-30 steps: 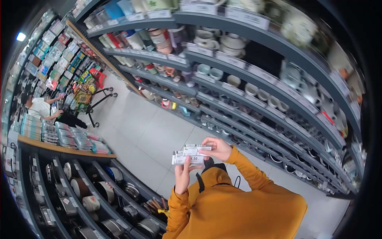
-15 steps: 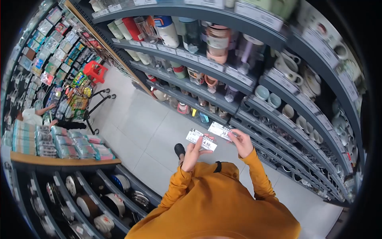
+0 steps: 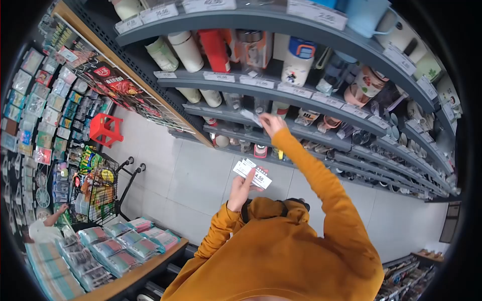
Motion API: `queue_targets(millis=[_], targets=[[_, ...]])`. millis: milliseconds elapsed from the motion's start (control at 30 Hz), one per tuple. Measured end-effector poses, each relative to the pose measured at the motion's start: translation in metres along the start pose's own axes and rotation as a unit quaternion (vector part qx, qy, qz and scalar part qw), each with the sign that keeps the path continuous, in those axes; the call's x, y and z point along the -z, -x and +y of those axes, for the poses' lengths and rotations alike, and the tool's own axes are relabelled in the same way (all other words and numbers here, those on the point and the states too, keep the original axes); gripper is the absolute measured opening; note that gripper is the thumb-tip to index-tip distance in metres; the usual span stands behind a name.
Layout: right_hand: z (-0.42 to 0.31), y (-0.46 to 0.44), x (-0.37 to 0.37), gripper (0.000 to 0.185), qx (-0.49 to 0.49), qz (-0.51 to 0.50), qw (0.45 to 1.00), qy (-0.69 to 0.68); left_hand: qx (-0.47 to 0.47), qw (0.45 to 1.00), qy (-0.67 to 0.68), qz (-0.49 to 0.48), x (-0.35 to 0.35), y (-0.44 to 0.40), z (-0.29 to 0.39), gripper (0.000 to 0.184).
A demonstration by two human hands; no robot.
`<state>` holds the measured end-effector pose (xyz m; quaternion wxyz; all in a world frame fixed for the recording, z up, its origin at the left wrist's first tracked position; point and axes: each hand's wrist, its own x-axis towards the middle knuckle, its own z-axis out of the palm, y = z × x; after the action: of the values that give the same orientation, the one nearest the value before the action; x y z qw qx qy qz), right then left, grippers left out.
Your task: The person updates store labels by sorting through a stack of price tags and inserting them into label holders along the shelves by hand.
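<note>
My left hand (image 3: 242, 188) is closed on a small stack of white price labels (image 3: 260, 178), the top one showing "4.50". Farther forward, my right hand (image 3: 271, 124) pinches a single white label (image 3: 250, 117) at the front edge of a shelf (image 3: 301, 131). That label is blurred, and whether it touches the shelf edge I cannot tell. Bottles and cups stand on the shelf around it. Just above, another shelf edge (image 3: 201, 77) carries a row of price labels, with a white bottle (image 3: 186, 51) and a red box (image 3: 215, 50) on it.
A black shopping cart (image 3: 98, 193) full of packages stands at the left, near a red stool (image 3: 106, 129). Beside the cart is a person in white (image 3: 45, 231). Packaged goods (image 3: 120, 246) lie on a wood-edged display at lower left. Cups line the shelves at right.
My right hand has moved forward with its label, from beside my left hand to the shelf. My left hand still holds its labels. The view has shifted, bringing the bottle shelves nearer.
</note>
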<state>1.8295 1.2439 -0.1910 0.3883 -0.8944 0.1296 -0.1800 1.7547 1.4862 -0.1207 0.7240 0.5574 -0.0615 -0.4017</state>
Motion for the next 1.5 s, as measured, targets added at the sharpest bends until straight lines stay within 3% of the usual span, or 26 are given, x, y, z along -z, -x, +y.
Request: queue_targets(millis=[100,233,467,567,767,1067,1367,1467,1500], targets=[[-0.019,-0.048,-0.044,0.017,0.039,-0.032,0.992,0.116,-0.015,0.999,0.011,0.028,0.032,0.012,0.014,0.034],[-0.006,-0.093,-0.097,0.019,-0.043,-0.088,0.971,0.218,-0.033,0.995,0.028,0.095,0.071,0.016,0.025,0.032],[0.026,-0.096,-0.142,0.020,-0.104,-0.107,0.961,0.234,-0.011,0.991,0.064,0.119,0.128,0.011,0.042,0.030],[0.032,-0.094,-0.143,0.020,-0.085,-0.078,0.973,0.202,0.005,0.990,0.076,0.117,0.144,0.007,0.051,0.031],[0.019,-0.091,-0.129,0.019,-0.017,-0.060,0.982,0.178,0.005,0.988,0.132,0.082,0.151,-0.005,0.065,0.033],[0.014,-0.098,-0.125,0.020,-0.073,-0.106,0.962,0.241,-0.011,0.988,0.140,0.059,0.158,-0.020,0.068,0.032],[0.033,-0.096,-0.136,0.019,-0.024,-0.156,0.928,0.337,-0.021,0.989,0.127,0.077,0.152,-0.030,0.072,0.027],[0.027,-0.091,-0.137,0.018,0.058,-0.113,0.944,0.303,-0.053,0.987,0.107,0.107,0.146,-0.033,0.081,0.026],[0.013,-0.086,-0.137,0.018,0.096,-0.037,0.965,0.242,-0.063,0.986,0.096,0.119,0.145,-0.034,0.084,0.025]])
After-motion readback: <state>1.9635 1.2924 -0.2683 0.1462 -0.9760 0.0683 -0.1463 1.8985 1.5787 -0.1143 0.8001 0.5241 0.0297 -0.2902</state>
